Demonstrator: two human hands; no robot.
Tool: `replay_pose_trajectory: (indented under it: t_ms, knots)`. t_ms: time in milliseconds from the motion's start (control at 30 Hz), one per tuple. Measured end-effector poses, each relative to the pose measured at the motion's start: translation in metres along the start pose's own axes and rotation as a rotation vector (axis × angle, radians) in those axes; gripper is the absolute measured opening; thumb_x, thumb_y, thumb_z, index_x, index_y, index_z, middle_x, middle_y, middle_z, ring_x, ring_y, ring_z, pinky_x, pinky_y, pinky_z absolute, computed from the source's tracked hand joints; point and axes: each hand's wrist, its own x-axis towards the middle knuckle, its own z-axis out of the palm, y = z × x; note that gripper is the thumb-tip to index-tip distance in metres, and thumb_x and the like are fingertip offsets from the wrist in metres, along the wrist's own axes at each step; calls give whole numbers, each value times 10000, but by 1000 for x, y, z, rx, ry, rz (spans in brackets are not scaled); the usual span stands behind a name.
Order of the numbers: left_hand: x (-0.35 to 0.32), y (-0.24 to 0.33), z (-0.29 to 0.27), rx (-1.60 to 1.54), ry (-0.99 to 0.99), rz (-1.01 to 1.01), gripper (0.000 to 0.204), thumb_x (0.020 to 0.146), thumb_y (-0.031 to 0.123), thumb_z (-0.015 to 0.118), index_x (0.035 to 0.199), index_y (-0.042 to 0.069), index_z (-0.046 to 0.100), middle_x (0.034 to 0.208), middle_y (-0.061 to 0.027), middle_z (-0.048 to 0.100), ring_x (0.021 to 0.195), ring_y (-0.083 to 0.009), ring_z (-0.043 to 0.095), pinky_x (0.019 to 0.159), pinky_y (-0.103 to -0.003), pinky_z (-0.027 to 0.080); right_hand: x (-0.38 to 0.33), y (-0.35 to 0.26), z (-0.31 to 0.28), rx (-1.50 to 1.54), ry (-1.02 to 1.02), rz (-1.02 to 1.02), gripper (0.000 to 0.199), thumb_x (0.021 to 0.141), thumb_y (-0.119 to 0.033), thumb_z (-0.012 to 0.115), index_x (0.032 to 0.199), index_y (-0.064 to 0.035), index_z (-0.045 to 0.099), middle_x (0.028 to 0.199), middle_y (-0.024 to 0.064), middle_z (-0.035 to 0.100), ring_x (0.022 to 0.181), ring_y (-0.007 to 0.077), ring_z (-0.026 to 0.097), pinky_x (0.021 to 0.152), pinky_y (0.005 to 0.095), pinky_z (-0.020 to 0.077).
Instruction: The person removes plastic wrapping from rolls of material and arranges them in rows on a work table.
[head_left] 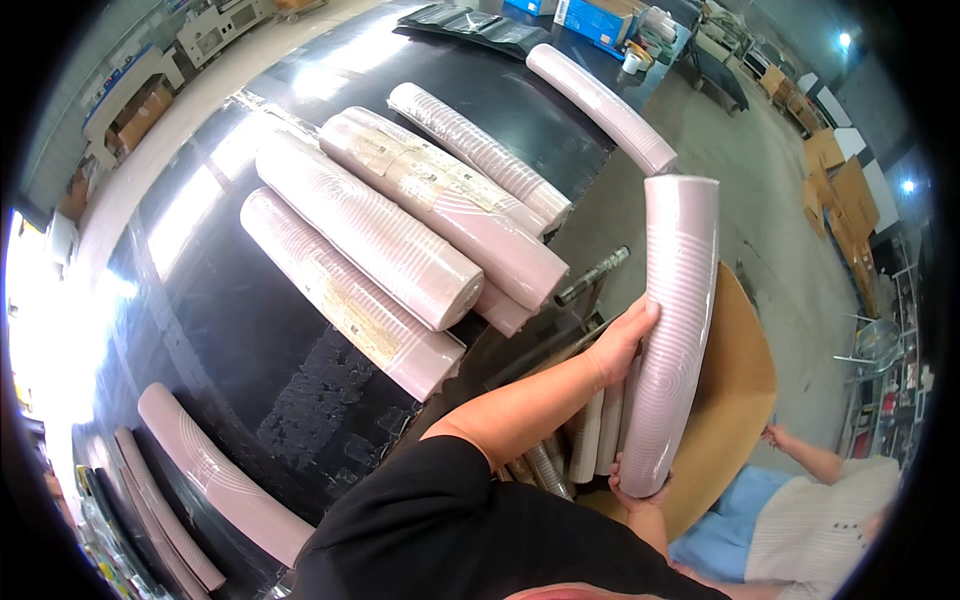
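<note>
I hold a plastic-wrapped pink roll [680, 300] with a wavy line pattern nearly upright over a cardboard box [745, 370]. My left hand [630, 335] grips its side around mid-length, with the fingertips partly hidden behind it. At its lower end, my right hand [640, 490] is closed around the bottom. Several narrower rolls [590, 440] stand inside the box, partly covered by my left arm and the held roll. To the left, a pile of similar pink rolls [370, 240] lies on a black table [230, 330], some bearing paper labels.
Another pink roll [600, 105] lies along the table's far right edge, and one [220, 470] lies near left. Blue boxes [595, 18] stand at the back beside a folded black sheet [475, 30]. Close on my right is another person [810, 520]. Flattened cardboard [840, 200] leans farther off.
</note>
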Motion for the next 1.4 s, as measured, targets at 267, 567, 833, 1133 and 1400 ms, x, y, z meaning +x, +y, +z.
replay_pose_trajectory:
  t_ms: [267, 567, 833, 1133, 1400]
  knots:
    - [-22, 58, 37, 367, 103, 308, 892, 788, 149, 795, 1500, 25, 274, 1340, -118, 507, 1227, -208, 502, 1074, -370, 394, 11, -21, 86, -790, 101, -310, 1019, 639, -398, 853, 1485, -54, 400, 1463, 123, 482, 1321, 330, 486, 1107, 485, 395]
    - [-19, 134, 53, 1270, 19, -149, 991, 805, 465, 777, 1486, -58, 282, 1433, -270, 446, 1293, -351, 487, 1104, -444, 377, 30, -15, 223, -844, -352, -237, 939, 635, -292, 831, 1429, -21, 408, 1245, 153, 597, 1092, 296, 629, 906, 399, 560]
    - [-15, 199, 4, 2600, -247, -561, 902, 626, 324, 863, 1417, 154, 463, 1363, -113, 555, 1281, -322, 524, 1059, -621, 339, 47, 10, 205, -381, -348, -99, 821, 744, -478, 740, 1356, 2, 477, 1176, 188, 623, 1023, 320, 646, 867, 438, 578]
    - [-33, 178, 57, 2563, -258, 394, 502, 795, 249, 709, 1271, 202, 558, 1186, -57, 598, 1233, -267, 525, 1117, -661, 261, 60, 0, 165, -212, -112, -87, 815, 779, -621, 664, 1276, 13, 542, 1168, 231, 632, 955, 376, 662, 823, 533, 566]
    - [-76, 106, 77, 2552, -704, 819, 264, 832, 266, 601, 1089, 227, 644, 1051, -16, 605, 1142, -254, 535, 1107, -608, 302, 21, -7, 153, -221, -160, -75, 903, 787, -624, 595, 1366, 56, 462, 1168, 252, 634, 977, 411, 654, 893, 509, 558]
